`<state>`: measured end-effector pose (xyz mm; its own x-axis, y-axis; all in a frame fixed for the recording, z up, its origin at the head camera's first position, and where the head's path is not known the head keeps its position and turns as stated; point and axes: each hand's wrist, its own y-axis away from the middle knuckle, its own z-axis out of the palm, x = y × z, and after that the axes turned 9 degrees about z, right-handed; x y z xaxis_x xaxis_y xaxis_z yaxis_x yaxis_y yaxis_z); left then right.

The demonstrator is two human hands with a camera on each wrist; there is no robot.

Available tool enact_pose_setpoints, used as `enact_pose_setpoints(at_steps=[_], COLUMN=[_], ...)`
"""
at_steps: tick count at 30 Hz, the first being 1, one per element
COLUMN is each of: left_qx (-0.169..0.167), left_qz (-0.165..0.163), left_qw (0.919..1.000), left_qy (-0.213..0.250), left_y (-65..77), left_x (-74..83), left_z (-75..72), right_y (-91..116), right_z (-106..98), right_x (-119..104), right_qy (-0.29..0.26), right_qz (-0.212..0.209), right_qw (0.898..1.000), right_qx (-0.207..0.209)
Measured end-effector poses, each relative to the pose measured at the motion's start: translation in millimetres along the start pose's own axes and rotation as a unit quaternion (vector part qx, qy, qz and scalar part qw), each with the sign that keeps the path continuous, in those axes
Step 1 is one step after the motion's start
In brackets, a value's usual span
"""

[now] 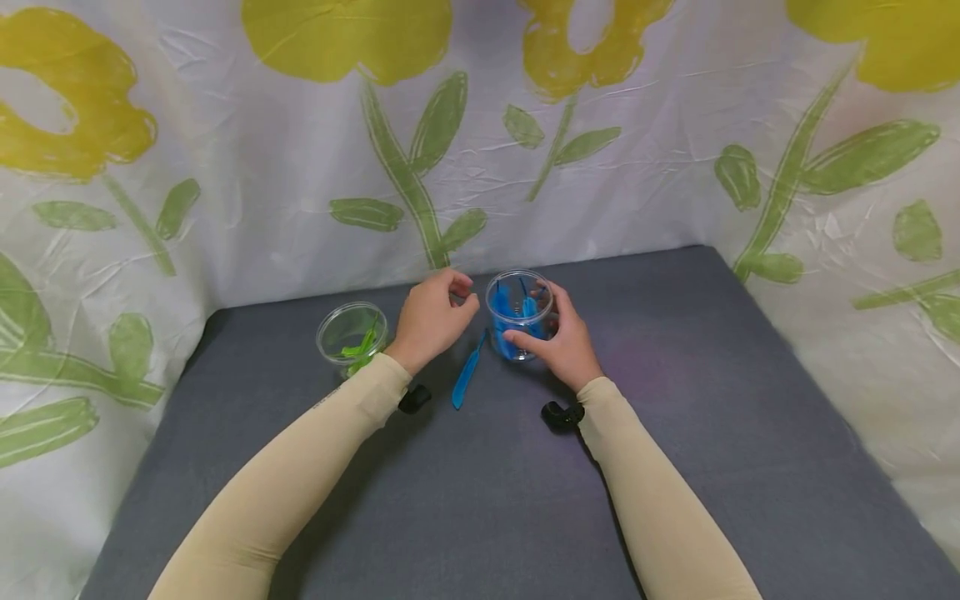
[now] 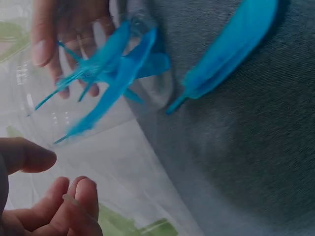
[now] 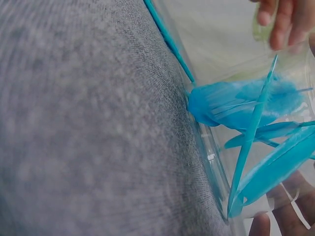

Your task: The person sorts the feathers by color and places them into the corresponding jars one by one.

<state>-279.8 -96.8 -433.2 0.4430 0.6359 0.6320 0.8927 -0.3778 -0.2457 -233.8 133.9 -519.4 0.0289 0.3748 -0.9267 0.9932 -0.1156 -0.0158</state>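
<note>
My right hand point(image 1: 566, 346) grips a clear round plastic tub point(image 1: 488, 307) from its right side, thumb in front. Inside stand several blue feathers point(image 3: 246, 101), their thin quills upward. Left of the tub, my left hand point(image 1: 433, 318) hovers with loosely bent fingers; in the left wrist view its thumb and fingertips point(image 2: 87, 191) are apart with nothing between them. One loose blue feather point(image 1: 467, 379) lies on the cloth between the hands, quill toward the tub. A second clear tub point(image 1: 318, 340) with green feathers point(image 1: 365, 342) stands beyond my left wrist, partly hidden by the sleeve.
A dark grey cloth point(image 1: 480, 500) covers the table. Behind and at both sides hangs a white curtain point(image 1: 285, 183) printed with yellow flowers and green leaves. Black wrist devices point(image 1: 562, 417) show below both cuffs.
</note>
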Motion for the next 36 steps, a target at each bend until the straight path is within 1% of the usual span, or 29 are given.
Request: enact_pose_setpoints(at_steps=[2, 5, 11, 19, 23, 28, 32, 36], left_qx=[-0.021, -0.035, -0.048, -0.096, -0.123, -0.156, -0.185, -0.212], left_qz=[-0.009, -0.014, -0.022, -0.044, -0.054, -0.072, -0.089, -0.107], left_qw=[0.9996, 0.9987, 0.9977, 0.9926, 0.9882, 0.9804, 0.9744, 0.9686], left_qy=[-0.018, -0.035, -0.042, -0.06, -0.074, -0.097, -0.091, -0.075], left_y=[0.5, 0.4, -0.5, -0.2, -1.7, -4.3, -6.4, -8.1], left_x=[-2.0, -4.4, -7.6, -10.7, -10.9, -13.0, -17.6, -22.0], left_z=[2.8, 6.4, 10.5, 18.7, 24.3, 28.7, 31.2, 32.9], right_y=[0.3, 0.3, -0.7, -0.7, -0.6, 0.1, 0.1, -0.3], right_z=[-0.7, -1.1, -1.3, -1.9, -1.4, -1.0, -0.3, -0.2], right_x=[0.1, 1.0, 2.3, 1.8, 2.4, 1.7, 1.5, 1.2], right_qy=[-0.002, -0.001, -0.002, -0.003, -0.002, -0.003, -0.001, -0.001], right_qz=[0.001, 0.002, -0.002, -0.008, -0.011, -0.011, -0.011, -0.011], right_qw=[1.0, 1.0, 1.0, 1.0, 1.0, 1.0, 1.0, 1.0], right_qx=[0.001, 0.002, 0.0, -0.003, 0.001, 0.002, 0.001, 0.0])
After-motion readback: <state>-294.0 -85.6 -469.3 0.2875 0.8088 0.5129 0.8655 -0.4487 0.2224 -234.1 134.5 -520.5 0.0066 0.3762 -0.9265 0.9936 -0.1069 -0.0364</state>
